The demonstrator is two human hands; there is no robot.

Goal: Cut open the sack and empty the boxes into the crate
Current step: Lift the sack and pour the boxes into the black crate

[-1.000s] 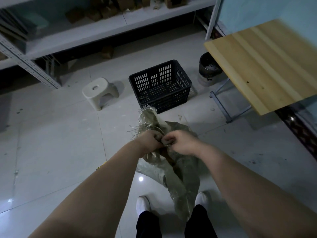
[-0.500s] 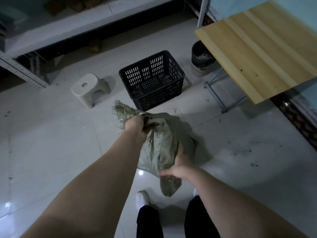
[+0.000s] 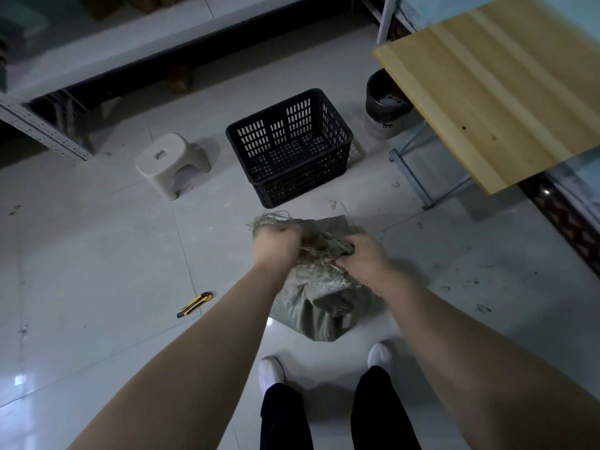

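Note:
A grey-green woven sack [image 3: 319,303] stands on the floor in front of my feet, its frayed top edge bunched up. My left hand [image 3: 277,246] grips the frayed mouth on the left side. My right hand [image 3: 365,259] grips the sack's edge on the right. The shape under the fabric looks boxy; no boxes show. A black slotted plastic crate [image 3: 292,147] sits on the floor just beyond the sack, with nothing visible inside. A yellow and black utility knife [image 3: 194,304] lies on the tiles to the left of my left forearm.
A small beige step stool [image 3: 168,162] stands left of the crate. A wooden tabletop [image 3: 493,82] on a metal frame juts in at the right, with a dark bucket [image 3: 384,105] beside it. Metal shelving [image 3: 97,50] runs along the back. Fibre scraps litter the tiles.
My right hand has come up from the sack's lower side to its mouth, beside the left hand. The sack now sits lower and more upright. The knife has come into view.

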